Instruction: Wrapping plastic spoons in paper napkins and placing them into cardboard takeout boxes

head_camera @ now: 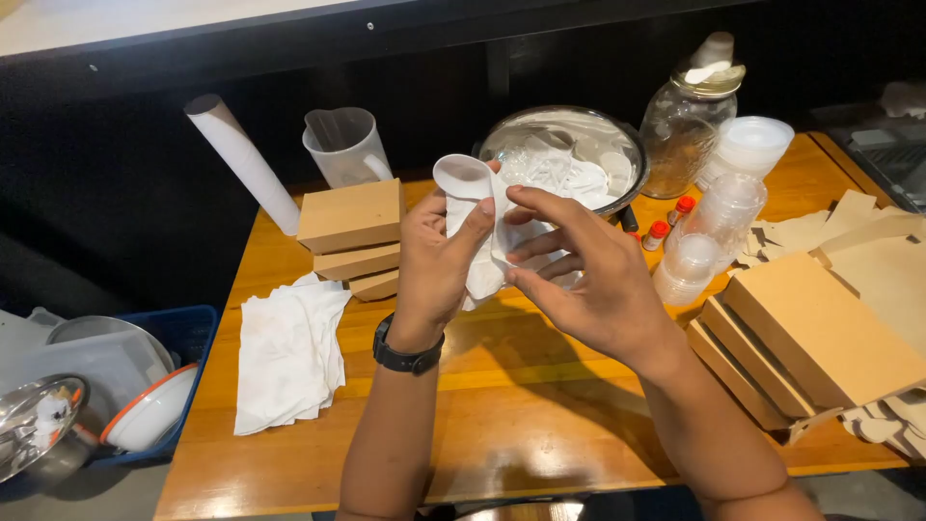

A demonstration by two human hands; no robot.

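Observation:
My left hand (pixel 436 262) holds a white plastic spoon (pixel 465 179) wrapped in a white napkin (pixel 487 259), thumb pressed on the paper; a black watch is on that wrist. My right hand (pixel 586 272) grips the same napkin from the right, its fingers pinching and folding the paper around the spoon's handle. Both hands hover above the wooden table (pixel 502 405), just in front of a metal bowl (pixel 564 152) that holds more white plastic cutlery and napkins.
Brown cardboard boxes are stacked at the left (pixel 351 214) and at the right (pixel 810 333). A white cloth (pixel 287 349), a paper roll (pixel 241 159), a clear jug (pixel 345 147), a glass jar (pixel 690 121), stacked clear cups (pixel 709 236) and a blue bin with dishes (pixel 183 333) surround the hands.

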